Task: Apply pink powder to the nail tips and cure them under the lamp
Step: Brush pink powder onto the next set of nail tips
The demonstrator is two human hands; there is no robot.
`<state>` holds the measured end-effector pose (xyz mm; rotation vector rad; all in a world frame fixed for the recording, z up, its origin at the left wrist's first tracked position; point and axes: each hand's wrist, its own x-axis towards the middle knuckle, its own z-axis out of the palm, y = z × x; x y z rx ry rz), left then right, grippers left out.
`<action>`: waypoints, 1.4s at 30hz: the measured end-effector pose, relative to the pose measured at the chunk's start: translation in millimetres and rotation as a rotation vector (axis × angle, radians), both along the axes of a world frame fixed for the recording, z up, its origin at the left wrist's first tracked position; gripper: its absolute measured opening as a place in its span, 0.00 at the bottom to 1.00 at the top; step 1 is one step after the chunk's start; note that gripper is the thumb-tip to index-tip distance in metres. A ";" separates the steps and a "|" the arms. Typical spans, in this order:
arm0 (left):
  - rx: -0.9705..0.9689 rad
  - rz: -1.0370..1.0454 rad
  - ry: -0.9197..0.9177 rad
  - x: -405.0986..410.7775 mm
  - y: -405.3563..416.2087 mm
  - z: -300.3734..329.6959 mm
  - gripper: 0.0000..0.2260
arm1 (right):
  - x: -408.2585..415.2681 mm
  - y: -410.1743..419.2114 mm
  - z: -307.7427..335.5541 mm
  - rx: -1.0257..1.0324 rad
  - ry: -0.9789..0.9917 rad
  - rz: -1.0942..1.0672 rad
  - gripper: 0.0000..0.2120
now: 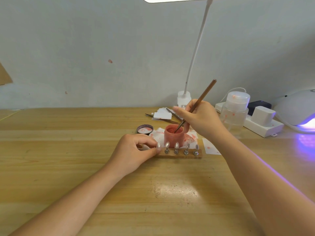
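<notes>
Right hand [202,119] held brush [196,106] in powder jar [174,134]; left hand [136,150] pinched holder [180,155]. Overloaded tip, probably, could spill powder onto table [85,150].

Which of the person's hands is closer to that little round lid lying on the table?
Left. The left hand sits just in front of the lid, gripping the end of the wooden nail stand. The right hand is farther off, beyond the pink jar, holding the brush.

Head view, single camera: worn on the person's head, facing forward and down across the wooden table [85,167] toward the wall [102,48] behind it; forearms close below.
</notes>
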<state>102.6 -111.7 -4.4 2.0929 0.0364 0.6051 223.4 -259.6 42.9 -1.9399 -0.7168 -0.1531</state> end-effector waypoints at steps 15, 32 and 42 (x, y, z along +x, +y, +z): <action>-0.166 -0.032 0.059 0.0 -2.1 3.4 0.05 | -2.7 8.1 -6.8 -0.176 -0.180 -0.094 0.20; -0.335 0.021 -0.061 0.4 -8.4 7.9 0.09 | 18.8 -20.4 1.8 0.043 0.116 -0.059 0.14; -0.382 -0.010 -0.051 1.1 -5.5 4.9 0.09 | 22.7 -32.5 12.1 0.114 0.079 -0.079 0.14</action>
